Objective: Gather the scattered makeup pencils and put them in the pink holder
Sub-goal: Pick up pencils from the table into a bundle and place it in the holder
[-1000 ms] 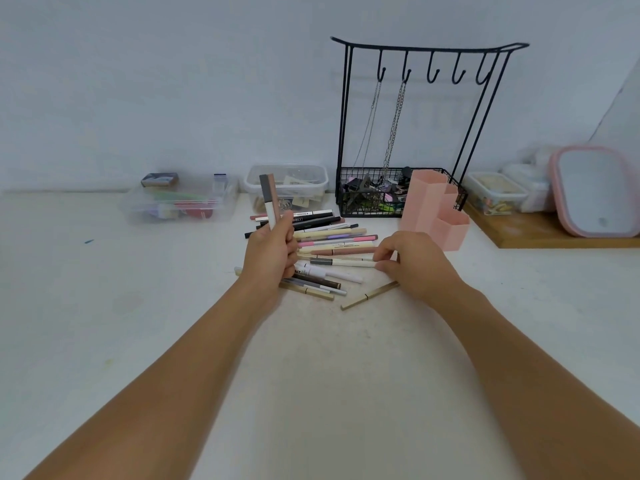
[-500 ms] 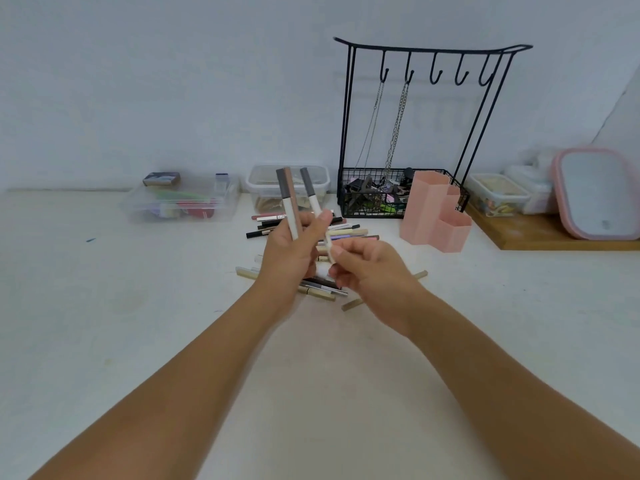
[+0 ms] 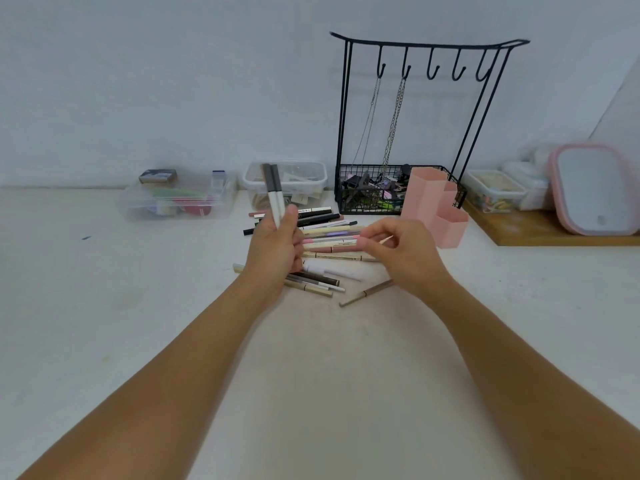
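Observation:
Several makeup pencils [image 3: 329,233] lie in a loose pile on the white table, with one brown pencil [image 3: 367,293] apart at the front. My left hand [image 3: 273,247] grips two white pencils with grey caps [image 3: 273,192] upright above the pile's left side. My right hand [image 3: 405,254] hovers over the pile's right end, fingers curled, pinching a thin beige pencil [image 3: 386,240] whose tip shows between the fingers. The pink holder [image 3: 426,199] stands just behind and right of my right hand; no pencil shows above its rims.
A black wire stand [image 3: 415,57] with hooks, chains and a full basket stands behind the holder. Clear plastic boxes [image 3: 176,202] [image 3: 287,174] sit at the back left. At the right, a wooden tray [image 3: 540,233] carries small boxes and a pink-rimmed mirror [image 3: 592,188].
My right hand lifted a white pencil from the pile, passed it to my left hand, then returned to the pile's right end. My left hand now holds two grey-capped pencils.

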`<state>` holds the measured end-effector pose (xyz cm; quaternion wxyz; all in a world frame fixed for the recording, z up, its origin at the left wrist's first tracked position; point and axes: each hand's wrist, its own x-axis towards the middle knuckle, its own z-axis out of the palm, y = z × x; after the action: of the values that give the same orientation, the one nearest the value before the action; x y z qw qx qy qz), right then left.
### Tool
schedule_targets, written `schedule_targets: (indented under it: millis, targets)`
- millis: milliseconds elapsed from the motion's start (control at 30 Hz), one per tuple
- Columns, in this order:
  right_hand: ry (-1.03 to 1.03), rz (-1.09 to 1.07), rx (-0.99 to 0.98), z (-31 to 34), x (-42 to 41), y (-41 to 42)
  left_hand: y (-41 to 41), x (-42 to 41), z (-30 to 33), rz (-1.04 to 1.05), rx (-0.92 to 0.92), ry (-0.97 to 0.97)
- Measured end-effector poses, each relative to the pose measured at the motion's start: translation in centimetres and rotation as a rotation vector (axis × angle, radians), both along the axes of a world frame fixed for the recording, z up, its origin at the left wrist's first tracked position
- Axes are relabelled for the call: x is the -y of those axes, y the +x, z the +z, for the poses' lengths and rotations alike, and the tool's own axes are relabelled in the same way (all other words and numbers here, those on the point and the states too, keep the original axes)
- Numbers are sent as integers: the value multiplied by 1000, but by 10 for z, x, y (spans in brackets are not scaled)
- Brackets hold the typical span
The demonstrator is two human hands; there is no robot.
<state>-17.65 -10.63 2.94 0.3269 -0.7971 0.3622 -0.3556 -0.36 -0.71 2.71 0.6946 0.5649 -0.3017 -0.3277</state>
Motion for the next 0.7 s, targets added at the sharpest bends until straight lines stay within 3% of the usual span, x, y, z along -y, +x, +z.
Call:
schedule_targets:
  millis: [267,400,533,700]
  targets:
    - [-113,119,-418,-4,-4,-1,15,-4,1,79,-96,19]
    - [-183,124,-497,-6,-9,6,16,-5,1,84,-125,32]
    - [-163,116,-431,-3,-9,5,16,-5,1,92,-127,44]
    - [109,41,-65,2,-1,-2,13,-4,2,53,-168,34]
